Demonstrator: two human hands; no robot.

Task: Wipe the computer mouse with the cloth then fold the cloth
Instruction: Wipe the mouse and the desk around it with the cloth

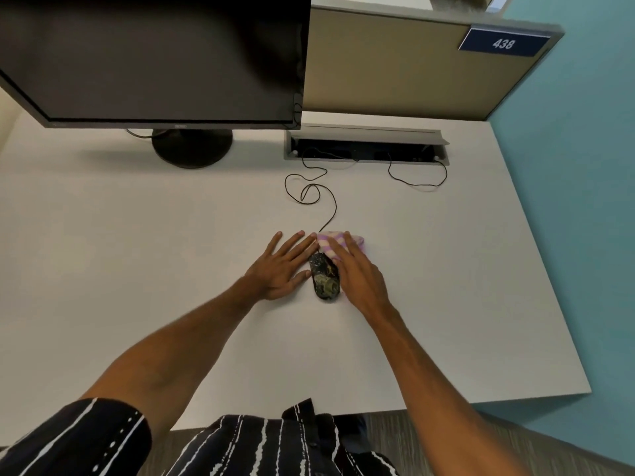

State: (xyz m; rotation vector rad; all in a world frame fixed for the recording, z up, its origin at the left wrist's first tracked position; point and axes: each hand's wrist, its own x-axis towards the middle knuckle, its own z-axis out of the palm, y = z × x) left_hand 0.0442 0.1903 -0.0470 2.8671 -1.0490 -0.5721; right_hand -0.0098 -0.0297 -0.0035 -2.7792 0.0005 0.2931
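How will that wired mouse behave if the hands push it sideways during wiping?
The mouse looks small and probably light, so it may slide on the smooth white desk. Its slack, looped cable likely gives little resistance. The left hand flat beside it could brace it.

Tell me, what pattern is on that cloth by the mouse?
Pink-and-white checks on the cloth, seen best in the head view, partly under the right hand.
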